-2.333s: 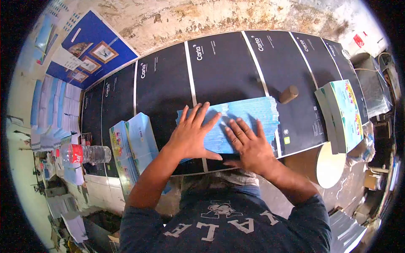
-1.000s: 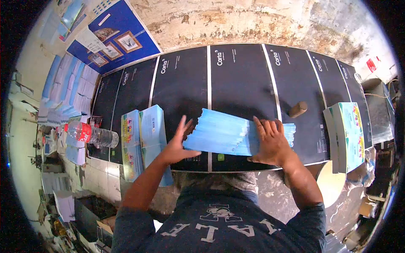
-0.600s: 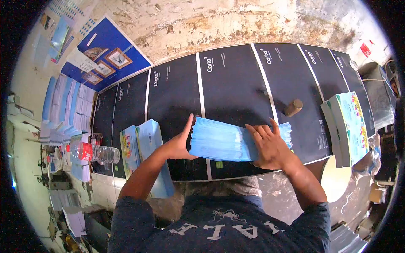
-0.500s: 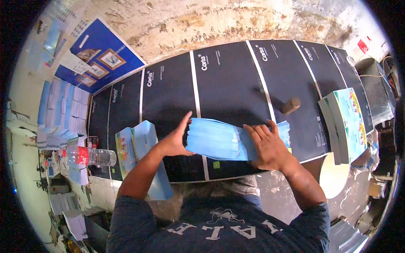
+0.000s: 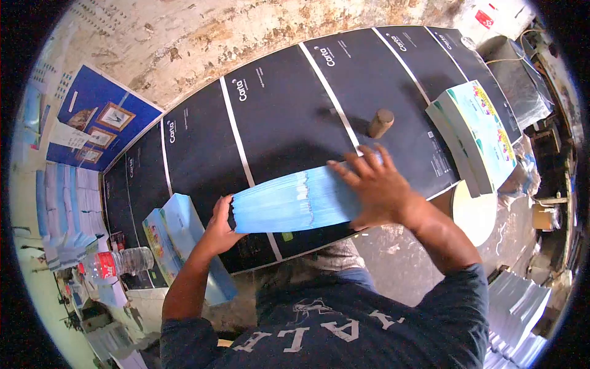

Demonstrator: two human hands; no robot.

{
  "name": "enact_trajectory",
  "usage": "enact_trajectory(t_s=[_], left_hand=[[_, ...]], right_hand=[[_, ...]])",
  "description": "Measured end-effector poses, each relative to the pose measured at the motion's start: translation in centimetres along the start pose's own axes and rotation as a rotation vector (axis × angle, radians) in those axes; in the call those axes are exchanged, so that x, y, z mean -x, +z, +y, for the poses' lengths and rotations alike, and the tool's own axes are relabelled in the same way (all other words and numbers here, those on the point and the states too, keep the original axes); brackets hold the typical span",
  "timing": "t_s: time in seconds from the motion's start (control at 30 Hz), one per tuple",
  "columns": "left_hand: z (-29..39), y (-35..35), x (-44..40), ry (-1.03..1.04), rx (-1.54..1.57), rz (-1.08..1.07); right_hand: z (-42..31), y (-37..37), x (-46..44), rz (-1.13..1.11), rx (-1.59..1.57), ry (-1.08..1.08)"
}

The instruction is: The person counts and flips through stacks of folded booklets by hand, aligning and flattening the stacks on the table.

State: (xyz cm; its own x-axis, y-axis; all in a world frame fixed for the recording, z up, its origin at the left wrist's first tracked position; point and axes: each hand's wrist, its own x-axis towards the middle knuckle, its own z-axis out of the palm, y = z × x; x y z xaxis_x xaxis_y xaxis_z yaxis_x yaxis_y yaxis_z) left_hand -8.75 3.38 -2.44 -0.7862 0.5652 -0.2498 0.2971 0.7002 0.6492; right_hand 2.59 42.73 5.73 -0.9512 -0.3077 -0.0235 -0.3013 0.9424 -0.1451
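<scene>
A thick stack of light-blue booklets or folded sheets (image 5: pixel 276 203) lies lengthwise near the front edge of the black table, its many edges facing up. My left hand (image 5: pixel 220 226) holds the left end, fingers at the far corner and thumb on the near side. Over the right end, my right hand (image 5: pixel 384 187) has its fingers spread apart, and it covers that end. Left of the stack lie blue-covered books (image 5: pixel 184 234), partly hidden by my left forearm. A short brown cylinder (image 5: pixel 381 123) stands beyond my right hand.
A tall pile of colourful-covered books (image 5: pixel 470 135) stands on the table's right side. At the left are a plastic bottle with a red label (image 5: pixel 123 263) and stacked papers (image 5: pixel 67 209). A round stool top (image 5: pixel 473 212) is beside the front edge at right.
My view has shifted, moving the table leftward in the picture. My left hand has closed in on the stack's left end. My right hand's fingers have spread wider over the right end.
</scene>
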Motion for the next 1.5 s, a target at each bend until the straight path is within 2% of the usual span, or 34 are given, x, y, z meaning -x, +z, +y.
enact_trajectory(t_s=[0.1, 0.17, 0.2, 0.27, 0.3, 0.33, 0.4, 0.47, 0.53, 0.57, 0.6, 0.67, 0.7, 0.73, 0.77, 0.8, 0.83, 0.87, 0.93, 1.0, 1.03, 1.07, 1.1, 1.13, 1.17, 1.2, 1.27, 1.33, 1.4, 1.5], left_hand=[[-0.5, 0.5, 0.0, 0.028, 0.111, 0.017], [-0.4, 0.9, -0.2, 0.018, 0.150, 0.012], [-0.4, 0.8, -0.2, 0.005, 0.178, -0.003], [-0.3, 1.2, 0.0, -0.038, 0.258, -0.003], [-0.2, 1.7, 0.5, -0.085, 0.346, -0.011], [-0.4, 2.4, 1.1, -0.089, 0.348, -0.007], [-0.7, 3.7, 1.7, 0.213, 0.309, 0.001], [0.8, 3.9, 1.3, 0.174, 0.308, -0.034], [1.1, 3.1, 0.8, 0.090, 0.303, -0.051], [1.4, 3.1, 1.0, 0.081, 0.300, -0.056], [2.4, 3.0, 0.0, 0.033, 0.353, -0.024], [3.2, 2.6, -0.3, -0.011, 0.408, 0.031], [3.3, 2.4, 0.0, -0.024, 0.370, 0.041], [4.0, 1.6, -0.5, -0.023, 0.326, 0.055], [4.7, 1.3, 0.0, 0.038, 0.294, 0.069], [4.7, 0.9, 1.1, 0.011, 0.297, 0.065], [4.5, 0.5, 1.6, -0.057, 0.381, 0.048], [4.5, -0.1, 1.2, -0.099, 0.461, 0.045], [3.9, 0.0, 1.3, -0.006, 0.434, 0.119], [2.7, 0.6, 2.2, 0.083, 0.118, 0.068], [3.9, -0.5, 2.2, 0.013, 0.091, -0.080], [3.4, -0.4, 2.1, 0.006, 0.096, -0.070], [2.4, -0.2, 1.8, 0.082, 0.063, -0.101], [1.2, 0.2, 1.7, 0.155, 0.030, -0.141], [-0.5, 0.7, 1.5, 0.153, 0.028, -0.149], [-2.3, 1.4, 0.8, 0.269, -0.175, -0.191], [-2.3, 1.7, 0.2, 0.391, -0.385, -0.227], [0.2, 1.4, 0.7, 0.202, 0.150, 0.059], [1.6, 0.0, 0.0, 0.166, 0.126, 0.065], [1.9, -1.7, -1.7, 0.052, 0.161, 0.073]], right_hand=[[2.9, -1.6, 2.2, -0.073, 0.093, 0.075], [4.6, -0.8, 3.2, -0.188, -0.449, 0.126], [5.1, 0.6, 4.1, -0.184, -0.454, 0.130], [5.5, 3.8, 5.8, 0.147, -0.792, 0.164], [5.1, 4.5, 6.3, 0.180, -1.116, 0.276], [4.7, 6.1, 6.7, 0.175, -1.116, 0.272], [4.5, 10.2, 7.0, 0.226, -1.212, 0.236], [4.6, 10.8, 6.4, 0.308, -1.113, 0.151], [4.6, 9.2, 6.0, 0.246, -1.145, 0.119], [4.7, 8.6, 5.6, 0.224, -1.238, 0.196], [4.7, 7.9, 5.0, 0.229, -1.229, 0.183], [3.9, 6.5, 3.5, 0.234, -1.091, 0.400], [3.3, 5.0, 3.5, 0.231, -0.914, 0.425], [2.8, 3.8, 3.2, 0.247, -0.903, 0.401], [1.9, 3.2, 3.5, 0.254, -0.929, 0.421], [0.6, 3.4, 4.2, 0.232, -0.970, 0.453], [1.4, 4.0, 4.3, 0.232, -1.223, 0.455], [1.4, 4.8, 4.7, 0.232, -1.216, 0.442], [1.0, 7.2, 5.9, 0.448, -1.003, 0.293], [1.8, 10.0, 7.4, 0.400, -1.076, 0.231], [2.4, 10.6, 7.7, 0.306, -1.102, 0.131], [2.8, 11.2, 7.8, 0.219, -1.127, 0.033], [3.0, 11.3, 7.7, 0.182, -1.145, -0.003], [2.8, 11.7, 7.6, 0.177, -1.150, -0.003], [2.4, 12.3, 7.5, 0.148, -1.177, 0.087], [2.4, 12.6, 7.4, 0.120, -1.195, 0.176], [2.8, 12.9, 7.1, 0.169, -1.140, 0.183], [3.0, 13.1, 6.9, 0.211, -1.092, 0.199], [3.5, 12.8, 5.5, 0.235, -1.045, 0.159], [1.4, 13.0, 4.5, 0.314, -1.244, 0.226]])
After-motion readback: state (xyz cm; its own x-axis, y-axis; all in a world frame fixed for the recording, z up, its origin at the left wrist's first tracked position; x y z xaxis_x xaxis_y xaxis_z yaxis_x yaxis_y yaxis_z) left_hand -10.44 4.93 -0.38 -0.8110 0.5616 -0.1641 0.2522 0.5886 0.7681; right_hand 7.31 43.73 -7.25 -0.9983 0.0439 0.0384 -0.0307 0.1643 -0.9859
